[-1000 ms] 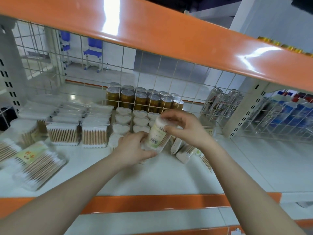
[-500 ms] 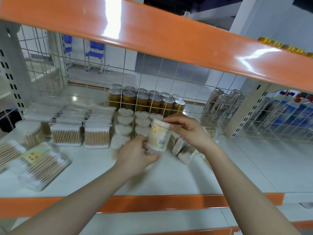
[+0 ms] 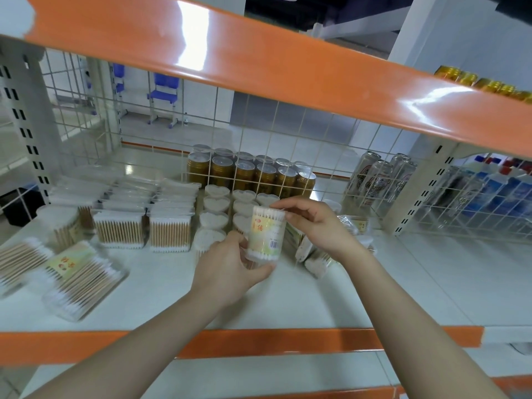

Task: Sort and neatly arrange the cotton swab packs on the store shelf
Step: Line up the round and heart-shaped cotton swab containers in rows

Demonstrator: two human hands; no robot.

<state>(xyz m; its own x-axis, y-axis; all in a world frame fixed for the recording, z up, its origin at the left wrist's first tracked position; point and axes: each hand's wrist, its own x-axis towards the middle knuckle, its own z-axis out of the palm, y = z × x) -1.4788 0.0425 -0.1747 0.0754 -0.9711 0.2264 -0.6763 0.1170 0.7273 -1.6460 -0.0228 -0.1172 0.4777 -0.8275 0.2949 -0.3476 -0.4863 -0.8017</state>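
Observation:
A round clear tub of cotton swabs (image 3: 266,234) with a yellow-green label stands almost upright above the white shelf (image 3: 288,298). My left hand (image 3: 230,267) grips its lower part, and my right hand (image 3: 315,226) pinches its top rim from the right. Behind the tub stand heart-shaped swab tubs (image 3: 216,203) in rows. Square swab boxes (image 3: 169,230) line up to the left. Flat swab packs (image 3: 83,280) lie loose at the front left. More loose packs (image 3: 316,259) lie jumbled under my right wrist.
A wire grid back panel (image 3: 259,133) closes the shelf; gold cans (image 3: 247,174) and silver cans (image 3: 377,177) stand behind it. The orange upper shelf edge (image 3: 288,70) overhangs the space. An upright post (image 3: 417,191) bounds the bay on the right.
The tub has been turned from tilted to nearly upright between both hands. My right hand shifted from covering its top to pinching the rim.

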